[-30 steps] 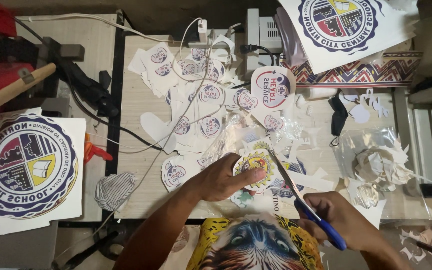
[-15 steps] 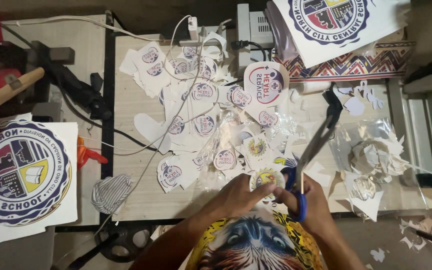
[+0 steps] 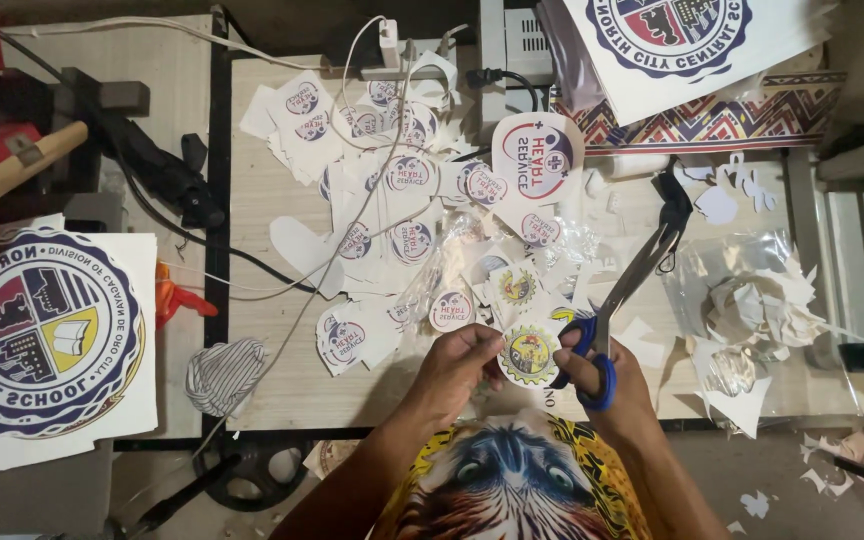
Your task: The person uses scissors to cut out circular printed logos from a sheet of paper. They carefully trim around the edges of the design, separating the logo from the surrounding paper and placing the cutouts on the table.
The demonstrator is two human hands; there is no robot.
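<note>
Scissors (image 3: 620, 300) with blue handles sit gripped in our right hand (image 3: 602, 375); just left of them our left hand (image 3: 462, 362) pinches a round gear-edged sticker (image 3: 529, 353) above the desk (image 3: 282, 390).

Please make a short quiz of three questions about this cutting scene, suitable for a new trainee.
1. True or false: the right hand holds scissors with blue handles.
2. What does the left hand hold?
A. a round gear-shaped sticker
B. a wooden handle
C. a white cable
3. Fill in: the crumpled clear plastic with paper scraps lies on the person's ___ side of the table.

Key:
1. True.
2. A: the round gear-shaped sticker, yellow in the middle, is pinched at its edge.
3. Right.
</note>
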